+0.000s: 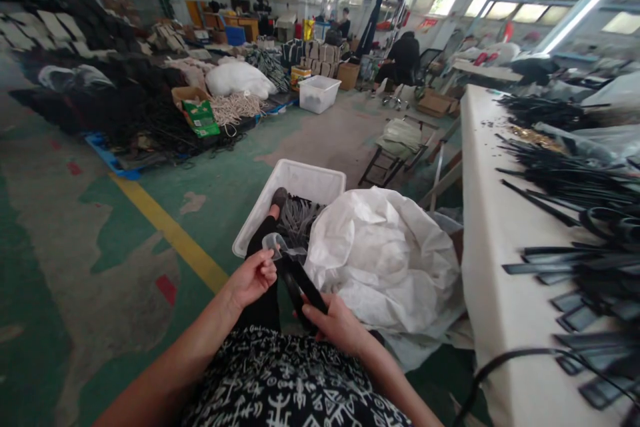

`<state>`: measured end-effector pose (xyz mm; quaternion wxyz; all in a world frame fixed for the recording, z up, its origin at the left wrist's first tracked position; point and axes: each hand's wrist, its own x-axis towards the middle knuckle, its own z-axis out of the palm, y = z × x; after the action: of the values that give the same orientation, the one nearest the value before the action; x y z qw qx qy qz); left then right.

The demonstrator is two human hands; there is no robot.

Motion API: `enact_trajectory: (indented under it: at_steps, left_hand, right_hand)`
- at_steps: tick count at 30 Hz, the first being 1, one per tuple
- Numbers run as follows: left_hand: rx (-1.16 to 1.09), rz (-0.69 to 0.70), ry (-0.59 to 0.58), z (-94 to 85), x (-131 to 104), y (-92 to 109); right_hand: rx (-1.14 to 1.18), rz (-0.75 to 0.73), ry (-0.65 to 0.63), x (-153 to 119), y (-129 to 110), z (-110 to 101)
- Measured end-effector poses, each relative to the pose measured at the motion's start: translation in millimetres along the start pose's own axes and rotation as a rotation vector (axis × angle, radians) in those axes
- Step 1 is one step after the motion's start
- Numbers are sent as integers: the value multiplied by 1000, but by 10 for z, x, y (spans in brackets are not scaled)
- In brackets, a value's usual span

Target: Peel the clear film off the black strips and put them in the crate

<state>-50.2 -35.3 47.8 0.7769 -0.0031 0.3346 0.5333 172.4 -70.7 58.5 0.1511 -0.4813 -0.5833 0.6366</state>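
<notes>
In front of my lap, my right hand is closed around a black strap, which looks folded into a loop. My left hand pinches a clear plastic strip near the strap's far end. Whether the strip is joined to the strap, I cannot tell. Beyond my hands, a white plastic bin stands on the floor with a heap of translucent grey strips in it. One of my feet rests over the bin. To the right of my hands bulges a large white sack.
A table along the right carries piles of black straps and a dark cable. Past the sack stands a folding stool with cloth on it. Heaped goods and a white sack lie at the left back. People sit in the background.
</notes>
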Motion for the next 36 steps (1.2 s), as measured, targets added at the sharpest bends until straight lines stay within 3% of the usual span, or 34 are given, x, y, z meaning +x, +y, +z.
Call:
enact_trajectory:
  at_steps: [3, 8, 12, 17, 24, 31, 36]
  left_hand:
    - [21, 44, 12, 7, 44, 75]
    - [68, 85, 62, -80, 75, 90]
    - [151, 57, 45, -87, -11, -147]
    - [267, -2, 38, 38, -132, -428]
    - [285, 90, 66, 96, -33, -149]
    - [432, 8, -16, 267, -34, -457]
    - [408, 68, 0, 319, -3, -310]
  right_hand:
    - [-10, 27, -50, -111, -17, -16]
    - [-77, 33, -10, -329, -128, -127]
    - [-224, 21, 96, -278, -189, -114]
    - [-295, -34, 169, -73, -193, -48]
    - [-158, -8, 22, -238, -157, -221]
    - [-95, -29, 169, -20, -172, -207]
    - [-72, 27, 91, -105, -180, -293]
